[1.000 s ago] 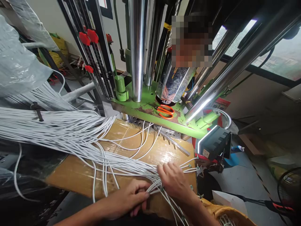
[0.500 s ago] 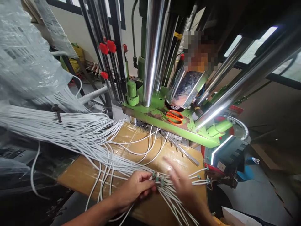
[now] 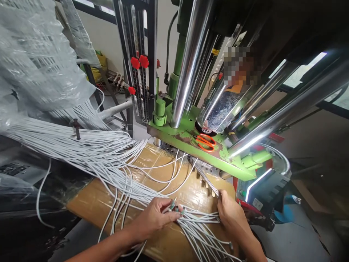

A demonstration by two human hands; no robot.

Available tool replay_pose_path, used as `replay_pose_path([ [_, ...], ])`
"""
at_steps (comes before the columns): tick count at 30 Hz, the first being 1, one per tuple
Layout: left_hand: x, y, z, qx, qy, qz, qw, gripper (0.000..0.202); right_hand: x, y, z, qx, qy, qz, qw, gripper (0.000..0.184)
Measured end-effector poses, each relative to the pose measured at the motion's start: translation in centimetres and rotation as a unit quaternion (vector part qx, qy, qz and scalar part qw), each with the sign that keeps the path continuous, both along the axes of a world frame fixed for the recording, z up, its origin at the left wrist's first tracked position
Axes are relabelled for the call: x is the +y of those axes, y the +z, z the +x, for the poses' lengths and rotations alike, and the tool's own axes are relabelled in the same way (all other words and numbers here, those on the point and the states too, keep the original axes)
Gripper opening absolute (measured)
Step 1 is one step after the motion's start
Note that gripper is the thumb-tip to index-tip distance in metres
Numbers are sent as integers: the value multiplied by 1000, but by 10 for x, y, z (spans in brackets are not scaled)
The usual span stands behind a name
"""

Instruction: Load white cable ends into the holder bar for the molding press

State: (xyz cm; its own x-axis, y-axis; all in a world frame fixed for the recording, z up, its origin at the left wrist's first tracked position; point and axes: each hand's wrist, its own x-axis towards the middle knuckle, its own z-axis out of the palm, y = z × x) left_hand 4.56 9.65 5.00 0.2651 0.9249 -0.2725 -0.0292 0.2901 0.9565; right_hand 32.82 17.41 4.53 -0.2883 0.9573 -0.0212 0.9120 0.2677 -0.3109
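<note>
Pinching white cables: your left hand grips connector ends, right hand at 3 o'clock apparently closed on strands; most of bundle unsorted.

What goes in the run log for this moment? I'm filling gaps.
left hand: pinching white cables | right hand: on cable ends by metal bar | surface: cardboard | scissors: on green plate

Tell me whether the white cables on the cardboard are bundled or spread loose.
Spread loose: the white cables fan out across the cardboard, tied only farther left by a black tie.
</note>
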Motion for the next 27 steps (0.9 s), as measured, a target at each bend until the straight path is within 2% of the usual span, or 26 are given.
replay_pose_path([
  [3, 1, 3, 2, 141, -38, 107, 983, 27, -31, -1, -18, 159, -25, -119, 980, 35],
  [6, 1, -4, 9, 188, -85, 204, 957, 25, -62, -18, -40, 287, -67, -165, 941, 44],
  [9, 1, -13, 16, 178, -112, 280, 937, 29, -80, -36, -56, 313, -94, -170, 930, 54],
  [11, 1, -16, 19, 177, -120, 303, 929, 34, -84, -41, -63, 315, -90, -166, 930, 59],
  [20, 5, -33, 24, 190, -100, 391, 895, 36, -85, -28, -73, 350, -109, -189, 911, 61],
  [23, 7, -31, 26, 191, -101, 381, 899, 31, -86, -29, -73, 348, -104, -185, 913, 63],
  [27, 11, -12, 26, 213, -118, 255, 936, 21, -85, -27, -74, 340, -112, -207, 911, 77],
])
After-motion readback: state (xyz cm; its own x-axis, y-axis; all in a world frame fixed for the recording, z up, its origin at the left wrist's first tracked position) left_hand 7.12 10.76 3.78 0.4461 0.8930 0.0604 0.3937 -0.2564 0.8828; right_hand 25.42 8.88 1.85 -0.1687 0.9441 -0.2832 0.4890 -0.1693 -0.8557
